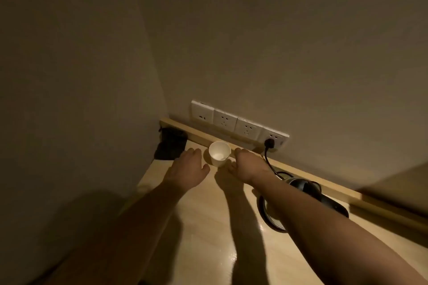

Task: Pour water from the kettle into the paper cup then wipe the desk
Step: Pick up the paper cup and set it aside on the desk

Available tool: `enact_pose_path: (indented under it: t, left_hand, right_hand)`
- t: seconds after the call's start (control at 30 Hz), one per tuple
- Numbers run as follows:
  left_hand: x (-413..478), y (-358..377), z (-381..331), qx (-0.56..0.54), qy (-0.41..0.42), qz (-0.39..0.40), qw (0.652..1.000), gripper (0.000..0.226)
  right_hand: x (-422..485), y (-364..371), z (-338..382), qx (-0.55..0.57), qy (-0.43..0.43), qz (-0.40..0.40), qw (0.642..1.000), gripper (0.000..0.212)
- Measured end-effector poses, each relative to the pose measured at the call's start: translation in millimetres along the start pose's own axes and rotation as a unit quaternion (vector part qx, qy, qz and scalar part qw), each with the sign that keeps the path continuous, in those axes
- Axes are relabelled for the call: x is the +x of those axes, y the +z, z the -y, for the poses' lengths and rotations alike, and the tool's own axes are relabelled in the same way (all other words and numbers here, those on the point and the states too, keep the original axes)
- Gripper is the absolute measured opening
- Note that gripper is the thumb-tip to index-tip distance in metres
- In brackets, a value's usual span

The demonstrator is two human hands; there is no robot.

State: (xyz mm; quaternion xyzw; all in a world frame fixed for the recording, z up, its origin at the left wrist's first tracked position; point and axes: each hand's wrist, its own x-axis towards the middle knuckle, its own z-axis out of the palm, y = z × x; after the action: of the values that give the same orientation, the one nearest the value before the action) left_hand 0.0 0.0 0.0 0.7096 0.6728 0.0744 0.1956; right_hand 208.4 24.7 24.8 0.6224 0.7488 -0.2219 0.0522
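- White paper cup [219,154] stands on the wooden desk [208,227] near the back ledge, between both hands, mouth up and leaning toward the camera; contents hard to make out.
- Kettle [301,201] sits right of the cup, mostly hidden by the right forearm; spout direction can't be told.
- Left hand [187,169] is spread flat, palm down, holding nothing, just left of the cup.
- Right hand [249,166] is loosely open, empty; cup contact unclear.
- Black cord [269,159] runs from the wall sockets [238,126] behind the right wrist.
- Dark pouch [170,144] sits in the corner, dim.
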Motion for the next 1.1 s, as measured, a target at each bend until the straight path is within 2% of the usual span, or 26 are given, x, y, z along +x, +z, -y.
enact_pose_path:
  t: [0.17,0.33,0.43,0.73,0.87,1.1]
  left_hand:
    - [35.8,5.4,3.6,-0.008,0.002,0.047,0.999,0.052]
    - [67.9,13.2,13.5,-0.016,0.043,0.05,0.998,0.065]
    - [80.2,18.4,15.1,-0.008,0.079,0.044,0.996,0.064]
    - [87.6,25.1,21.8,-0.033,0.102,0.055,0.993,0.067]
    - [71.8,18.5,29.2,-0.061,0.113,0.052,0.99,0.063]
    - [24.3,19.0,56.7,-0.042,0.101,0.061,0.992,0.061]
  right_hand:
    - [29.4,3.6,-6.1,0.063,0.022,0.042,0.997,0.052]
    - [55.7,14.0,-10.4,0.12,0.029,0.042,0.991,0.06]
    - [63.6,19.9,-12.3,0.148,0.038,0.033,0.988,0.065]
    - [64.0,31.9,-4.8,0.166,0.047,-0.008,0.985,0.058]
    - [49.7,35.2,6.7,0.161,0.048,-0.021,0.985,0.058]
    - [9.1,54.4,31.5,0.184,0.042,-0.005,0.982,0.061]
